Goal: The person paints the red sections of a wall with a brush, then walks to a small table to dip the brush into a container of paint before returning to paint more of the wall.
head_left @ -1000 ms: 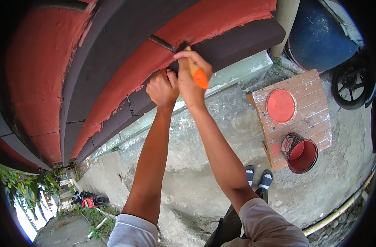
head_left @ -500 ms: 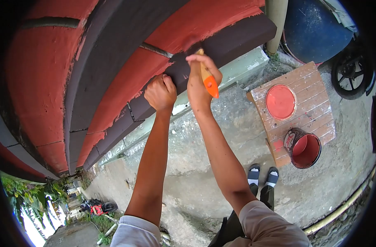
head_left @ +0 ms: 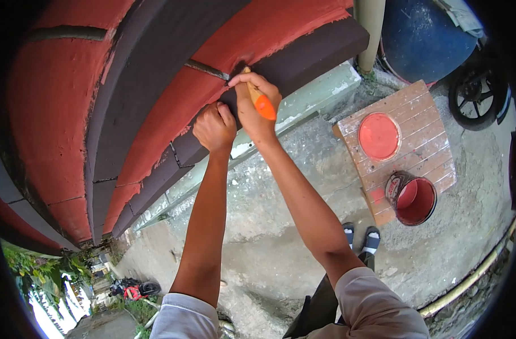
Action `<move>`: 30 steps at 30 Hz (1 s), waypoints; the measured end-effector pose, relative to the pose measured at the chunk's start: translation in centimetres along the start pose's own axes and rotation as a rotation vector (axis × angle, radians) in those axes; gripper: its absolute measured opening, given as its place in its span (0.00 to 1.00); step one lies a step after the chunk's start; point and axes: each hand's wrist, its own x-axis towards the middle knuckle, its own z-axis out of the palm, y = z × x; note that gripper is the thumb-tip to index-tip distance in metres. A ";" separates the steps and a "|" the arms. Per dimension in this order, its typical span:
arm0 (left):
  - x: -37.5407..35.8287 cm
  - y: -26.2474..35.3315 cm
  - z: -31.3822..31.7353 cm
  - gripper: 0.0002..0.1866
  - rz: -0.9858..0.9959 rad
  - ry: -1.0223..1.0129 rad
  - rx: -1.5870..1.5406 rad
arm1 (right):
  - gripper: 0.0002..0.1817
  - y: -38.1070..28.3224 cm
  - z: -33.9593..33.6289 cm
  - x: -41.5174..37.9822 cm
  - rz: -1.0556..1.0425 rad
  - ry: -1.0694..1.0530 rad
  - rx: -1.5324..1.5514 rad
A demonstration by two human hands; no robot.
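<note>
One paintbrush (head_left: 264, 106) is clamped in the fingers of the right hand (head_left: 251, 116), its orange handle end exposed; its dark bristles, hard to make out, are held where a red wall band (head_left: 173, 113) meets a dark ledge (head_left: 314, 51). Just beside, the left hand's (head_left: 214, 129) fingers are curled together; the palm is hidden, so contact cannot be told. On the tabletop (head_left: 427, 121), a paint can (head_left: 393, 186) and a red-coated lid (head_left: 379, 136) are seen. A blue container (head_left: 425, 42) is cut off above.

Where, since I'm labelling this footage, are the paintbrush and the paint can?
Paintbrush (head_left: 261, 100): head view, on the orange part of its handle.
Paint can (head_left: 395, 187): head view, on its outer side.
</note>
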 end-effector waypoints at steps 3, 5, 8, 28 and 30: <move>0.1 0.3 -0.2 0.17 -0.021 0.002 -0.010 | 0.06 -0.3 -2.8 2.6 0.331 -0.138 0.207; 0.4 0.1 -0.1 0.17 -0.016 0.014 -0.027 | 0.07 0.3 -4.1 5.5 0.033 -0.026 0.036; 0.0 0.0 0.2 0.17 -0.016 0.017 -0.053 | 0.08 -0.9 -5.4 8.1 -0.152 0.227 -0.093; 0.0 0.2 -0.4 0.17 -0.117 -0.068 -0.067 | 0.08 -3.1 -9.2 15.5 -0.930 -0.001 -0.668; 0.1 0.1 -0.4 0.17 -0.116 -0.078 -0.057 | 0.07 -1.3 -5.6 11.1 -0.841 -0.064 -0.594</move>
